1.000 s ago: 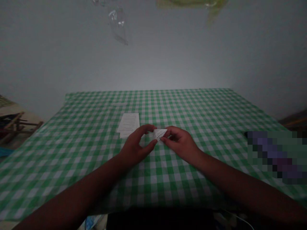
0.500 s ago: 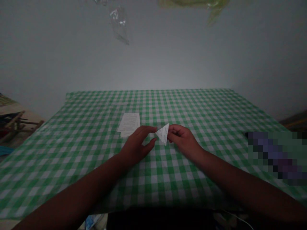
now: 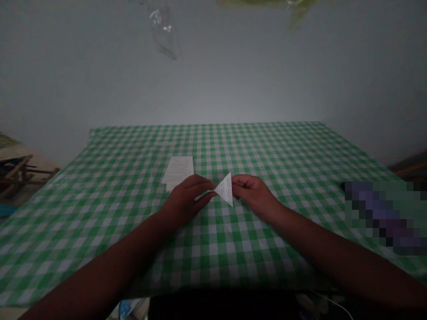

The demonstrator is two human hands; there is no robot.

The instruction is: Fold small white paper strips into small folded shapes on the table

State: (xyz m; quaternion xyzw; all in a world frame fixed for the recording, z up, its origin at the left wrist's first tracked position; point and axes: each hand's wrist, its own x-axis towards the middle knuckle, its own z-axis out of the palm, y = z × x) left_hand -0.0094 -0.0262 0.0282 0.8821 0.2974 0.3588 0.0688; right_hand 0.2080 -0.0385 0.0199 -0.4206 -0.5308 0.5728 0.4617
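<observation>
Between my hands, just over the checked cloth, is a small folded paper triangle (image 3: 226, 190) with printed or written lines on it. Its point faces left and its wide side faces right. My left hand (image 3: 187, 198) pinches the point between thumb and fingers. At the wide side, the bent fingers of my right hand (image 3: 252, 193) grip the paper; part of them is hidden behind its edge. A few printed sheets of paper (image 3: 180, 168) lie overlapping just beyond my left hand, which covers their near corner.
A green and white checked cloth (image 3: 267, 151) covers the table, which reaches a pale wall (image 3: 233, 80). At the right edge lies a blurred-out purplish thing (image 3: 380, 209). Clear plastic (image 3: 163, 29) hangs on the wall. Wooden furniture (image 3: 26, 173) stands at the far left.
My left thumb and fingers have closed on the triangle's point, where before they were apart. The paper has turned slightly, its wide side now closer to upright in view.
</observation>
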